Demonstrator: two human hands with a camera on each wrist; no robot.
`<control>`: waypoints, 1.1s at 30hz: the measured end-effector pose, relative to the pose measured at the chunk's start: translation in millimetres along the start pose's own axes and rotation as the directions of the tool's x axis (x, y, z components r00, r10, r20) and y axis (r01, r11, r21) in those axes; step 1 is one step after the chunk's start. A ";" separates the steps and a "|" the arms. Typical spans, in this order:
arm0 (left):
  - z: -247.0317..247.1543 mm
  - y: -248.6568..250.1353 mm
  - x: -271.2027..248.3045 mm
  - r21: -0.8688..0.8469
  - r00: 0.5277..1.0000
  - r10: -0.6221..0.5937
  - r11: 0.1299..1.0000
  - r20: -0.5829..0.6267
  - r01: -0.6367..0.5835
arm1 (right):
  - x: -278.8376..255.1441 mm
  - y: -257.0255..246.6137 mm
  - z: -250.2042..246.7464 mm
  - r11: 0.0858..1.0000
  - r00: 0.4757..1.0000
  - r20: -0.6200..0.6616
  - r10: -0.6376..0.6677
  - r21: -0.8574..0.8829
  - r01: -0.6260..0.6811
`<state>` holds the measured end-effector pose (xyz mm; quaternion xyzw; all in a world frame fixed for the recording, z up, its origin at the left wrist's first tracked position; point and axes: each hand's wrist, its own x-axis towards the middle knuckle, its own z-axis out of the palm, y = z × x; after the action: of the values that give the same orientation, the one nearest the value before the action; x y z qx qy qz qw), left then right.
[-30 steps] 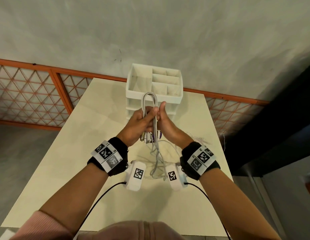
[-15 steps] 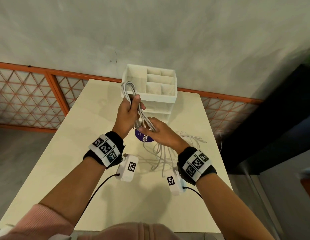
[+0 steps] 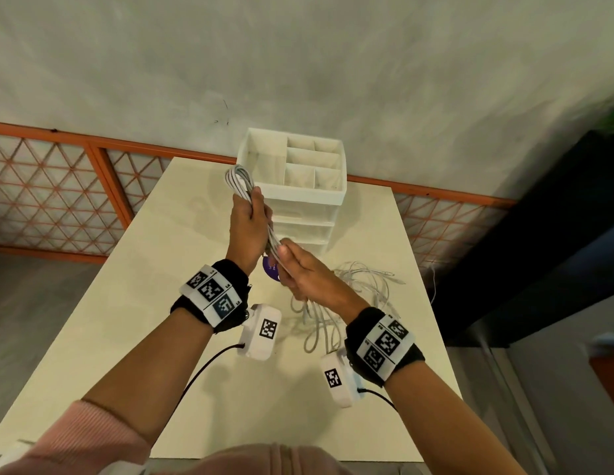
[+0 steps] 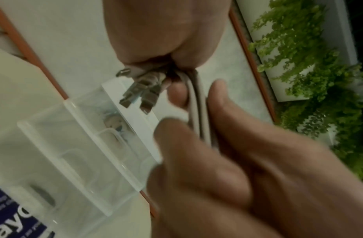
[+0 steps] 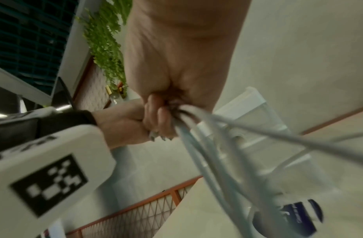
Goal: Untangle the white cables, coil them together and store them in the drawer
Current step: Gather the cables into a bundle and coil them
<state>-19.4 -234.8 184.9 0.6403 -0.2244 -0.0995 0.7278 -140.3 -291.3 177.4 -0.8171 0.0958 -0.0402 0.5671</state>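
Observation:
My left hand grips a folded bundle of white cables above the table, its loop sticking up past the fingers. In the left wrist view several metal plugs hang out below the palm. Just below, my right hand pinches the same strands, which trail down from it. The slack lies in a loose tangle on the table right of my right hand. The white drawer organiser stands behind both hands, with clear-fronted drawers under its open top tray.
A round purple object lies on the cream table under my hands, in front of the organiser. An orange lattice railing runs behind the table. A dark cabinet stands off the right edge.
My left hand has carried the folded bundle up and to the left. My right hand has slid down the strands, away from the left hand and towards me.

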 end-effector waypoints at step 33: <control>2.7 32.2 -18.0 -0.072 0.801 -0.108 0.980 0.588 0.185 | -12.4 -63.1 -82.6 0.906 0.967 -0.107 -0.232 -0.386 0.175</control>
<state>-41.0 -224.2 213.0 0.5473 -0.3793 -0.3602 0.6534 -159.9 -343.4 266.1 -0.9101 0.0582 -0.1416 0.3851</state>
